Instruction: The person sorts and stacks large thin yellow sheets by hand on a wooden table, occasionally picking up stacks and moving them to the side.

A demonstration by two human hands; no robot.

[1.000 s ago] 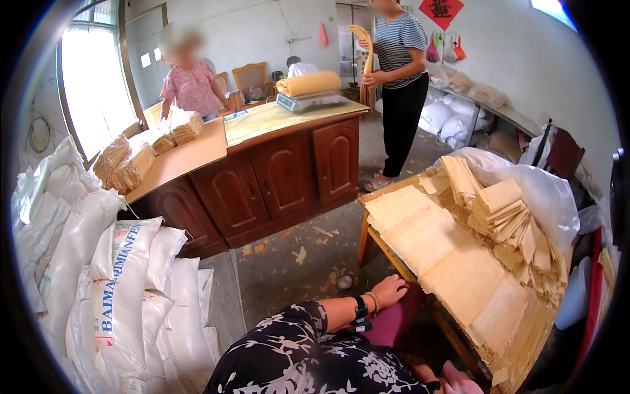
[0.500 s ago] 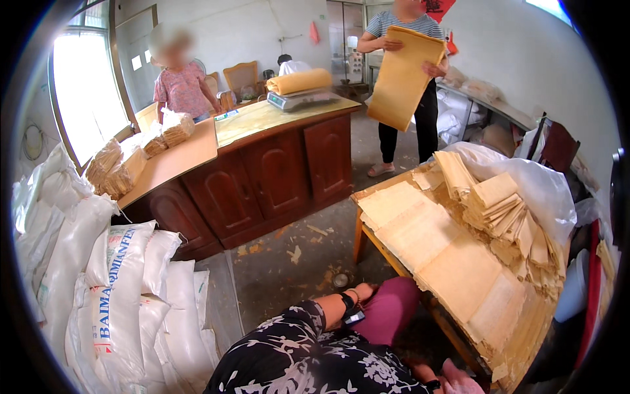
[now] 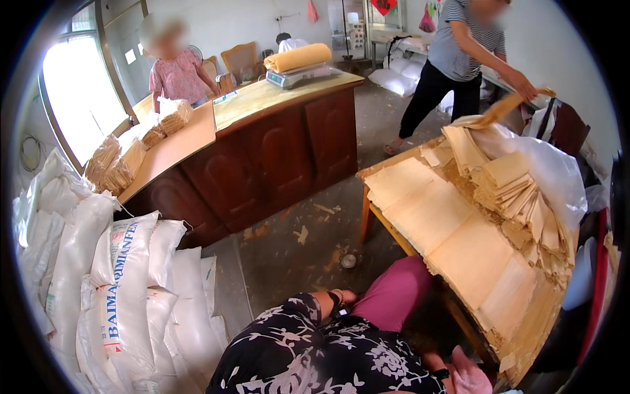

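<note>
My left hand (image 3: 345, 297), a dark band at its wrist, rests beside my purple-clad knee (image 3: 395, 294); its fingers are too dark to make out. At the lower edge my right hand (image 3: 431, 360) is mostly hidden beside a crumpled pink cloth (image 3: 470, 373), under the table's near edge. On the wooden table (image 3: 525, 354) to my right lie flat tan sheets (image 3: 453, 226) with ragged edges. Behind them is a heap of folded tan sheets (image 3: 508, 190), with a clear plastic bag (image 3: 551, 167) at its back.
At the table's far end a person in a striped shirt (image 3: 453, 36) handles tan sheets (image 3: 502, 111). A brown cabinet counter (image 3: 262, 161) bears a scale (image 3: 289, 77) with a tan roll on it. Another person (image 3: 176, 72) stands behind. White sacks (image 3: 125, 289) are stacked at left.
The person in the striped shirt has moved right and bent over the table's far end, lowering the tan sheets there. My left hand has drawn slightly left.
</note>
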